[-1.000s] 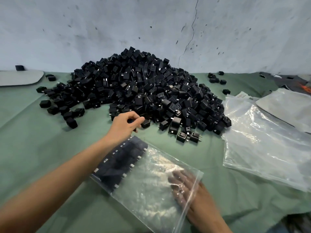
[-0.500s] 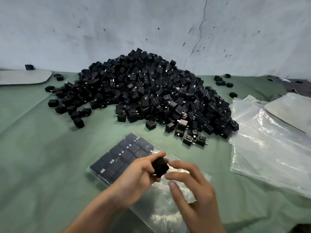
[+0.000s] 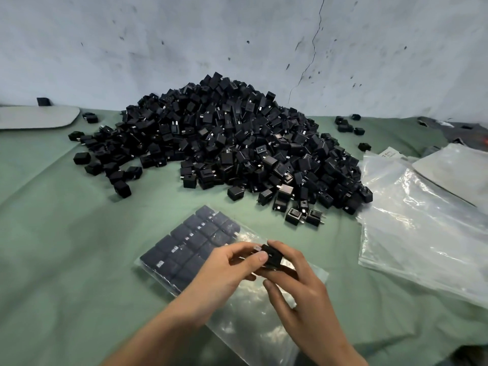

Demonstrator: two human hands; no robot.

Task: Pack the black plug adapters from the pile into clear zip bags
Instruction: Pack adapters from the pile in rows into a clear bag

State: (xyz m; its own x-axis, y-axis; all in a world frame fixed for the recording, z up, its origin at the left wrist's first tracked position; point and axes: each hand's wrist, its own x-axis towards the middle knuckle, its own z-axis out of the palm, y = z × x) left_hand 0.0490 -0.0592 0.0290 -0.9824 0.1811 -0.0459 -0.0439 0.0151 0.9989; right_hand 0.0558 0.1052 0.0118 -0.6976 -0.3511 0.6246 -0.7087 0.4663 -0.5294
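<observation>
A big pile of black plug adapters (image 3: 232,143) lies on the green cloth against the wall. In front of it a clear zip bag (image 3: 245,310) lies flat, its far end filled with neat rows of packed adapters (image 3: 195,247). Above the bag's middle, both hands hold one black adapter (image 3: 270,256). My left hand (image 3: 224,270) pinches it with thumb and fingers from the left. My right hand (image 3: 298,283) grips it from the right, fingers curled over its top.
A stack of empty clear zip bags (image 3: 422,233) lies to the right. Loose adapters (image 3: 111,170) are scattered left of the pile and several more (image 3: 348,126) behind it on the right. A grey flat board (image 3: 37,118) sits at the far left by the wall.
My left hand took an adapter from the pile's edge and brought it back over the bag. My right hand lifted off the bag and joined in holding the adapter.
</observation>
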